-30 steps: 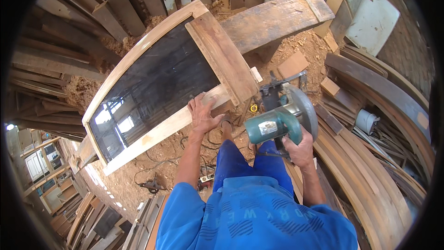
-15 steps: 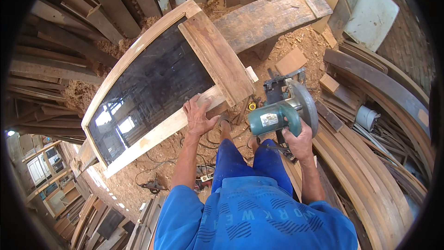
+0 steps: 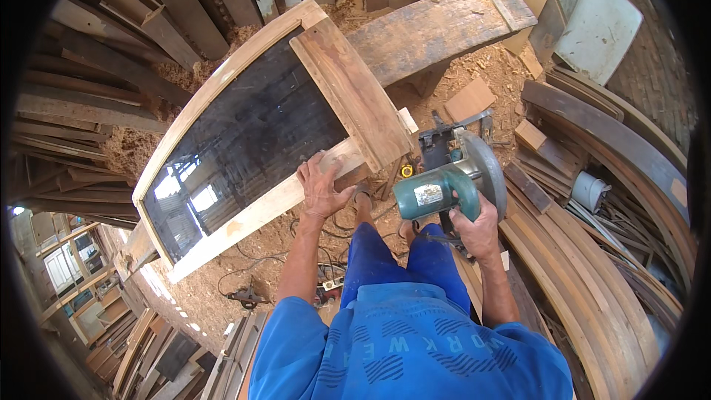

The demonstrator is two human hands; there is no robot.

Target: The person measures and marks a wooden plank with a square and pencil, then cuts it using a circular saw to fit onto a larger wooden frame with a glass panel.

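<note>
My left hand point(image 3: 320, 191) lies on the near rail of a wooden-framed dark glass panel point(image 3: 244, 133), its fingers spread and its thumb out to the side. A wide wooden board point(image 3: 352, 92) covers the panel's right end, just beyond that hand. At the right, my right hand point(image 3: 476, 231) is wrapped round the rear handle of a green circular saw point(image 3: 429, 194). The saw is held in the air beside the board's near end, apart from the wood, with its grey blade guard to the right. Whether the blade is turning cannot be made out.
The panel lies on a heavy wooden bench point(image 3: 437, 33). Sawdust covers the floor, where cables, a yellow tape measure point(image 3: 406, 170) and another tool point(image 3: 246, 296) lie near my feet. Curved timbers point(image 3: 585, 274) are stacked at the right; planks point(image 3: 96, 67) stand at the far left.
The saw has shifted and turned very slightly to the left in my right hand. My left hand stays in the same place on the frame rail.
</note>
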